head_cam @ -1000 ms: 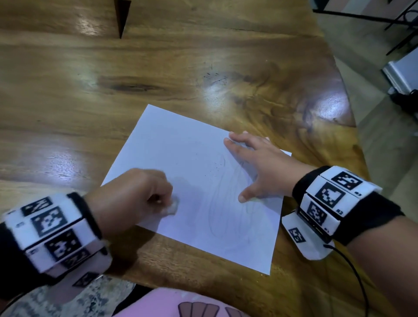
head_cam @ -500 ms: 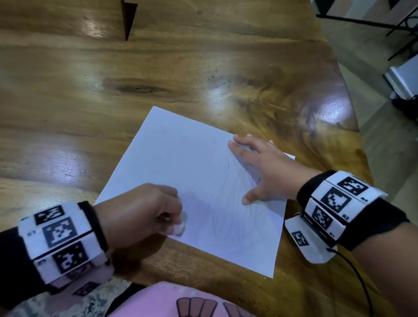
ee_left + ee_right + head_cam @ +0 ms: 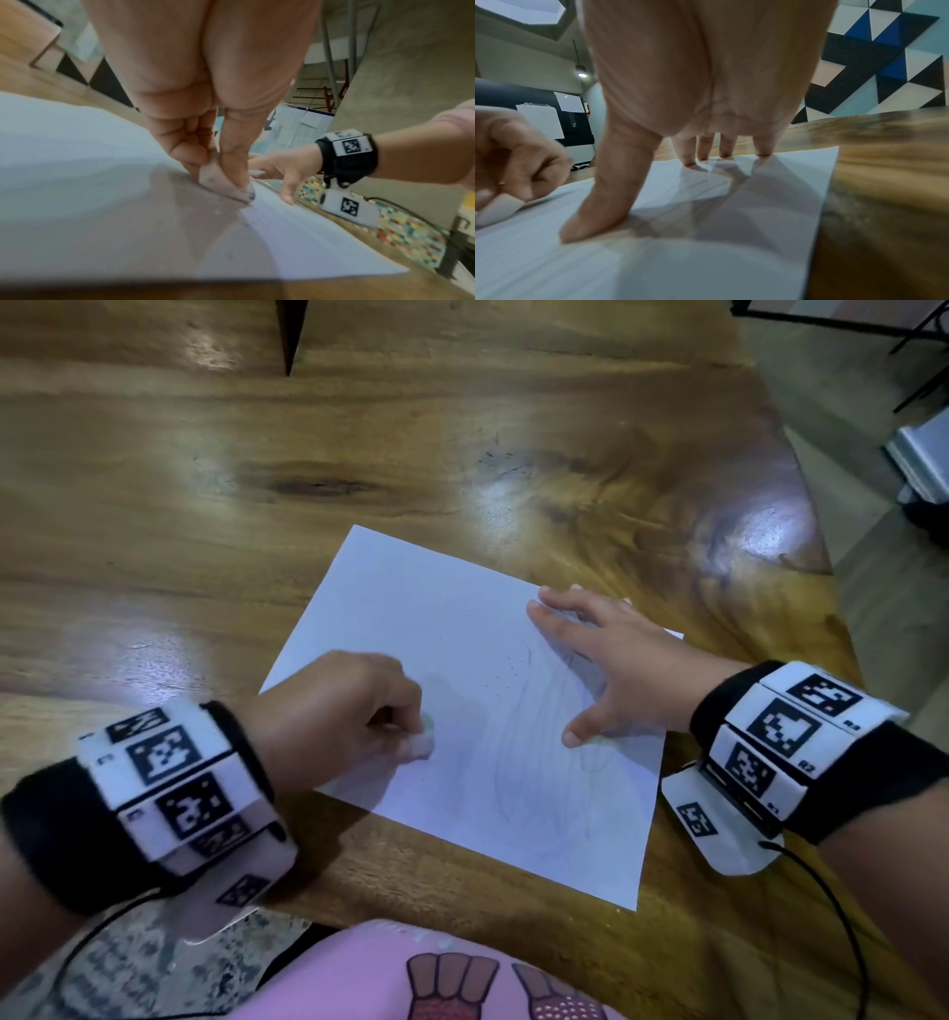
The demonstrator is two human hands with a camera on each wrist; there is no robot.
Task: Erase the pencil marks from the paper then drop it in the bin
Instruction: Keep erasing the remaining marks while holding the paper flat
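On the glossy wooden table [image 3: 215,454], a white sheet of paper [image 3: 411,608] lies flat and skewed, its near right corner close to the table's front edge. Faint pencil marks [image 3: 518,752] curve across the right half of the sheet, with small dark specks scattered just above them. The left hand [image 3: 334,716] is curled into a loose fist over the paper's left part and pinches a small white eraser [image 3: 422,744] between thumb and fingers; in the left wrist view the eraser [image 3: 221,186] has a smudged grey tip that touches the sheet. The right hand [image 3: 621,665] lies spread on the right part of the paper, holding nothing, with 4 fingertips [image 3: 763,151] pressed near the far edge and the thumb [image 3: 595,219] planted apart from them, closer to the person. The pencil marks run between the 2 hands and partly under the right palm. Both wrists wear black bands with white blocks printed in black-and-white square patterns, and a thin black cable [image 3: 842,906] trails from the right one over the table. A pink garment [image 3: 359,978] fills the bottom middle of the head view. No bin shows in any view.
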